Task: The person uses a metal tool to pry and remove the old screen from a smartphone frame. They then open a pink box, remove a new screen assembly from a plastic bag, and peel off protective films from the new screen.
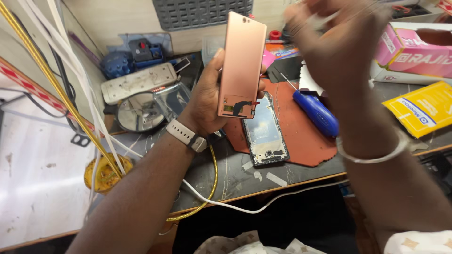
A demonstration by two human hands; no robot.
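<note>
My left hand (pixel 207 99) holds a rose-gold phone back cover (pixel 241 61) upright above the bench, its inner side toward me, with a small dark flex part near its lower edge. My right hand (pixel 336 44) is raised at the upper right, blurred, fingers pinched around something thin and pale that I cannot make out. Below the cover an opened phone frame (pixel 264 131) lies on a red-brown mat (pixel 306 141). A blue-handled screwdriver (pixel 314 112) rests on the mat under my right hand.
A white power strip (pixel 139 82), a round mirror (pixel 140 112) and a blue tool (pixel 117 63) sit at the left. A pink box (pixel 414 49) and a yellow packet (pixel 423 108) lie at the right. A white cable (pixel 263 204) and a gold gooseneck (pixel 207 197) hang off the bench's front edge.
</note>
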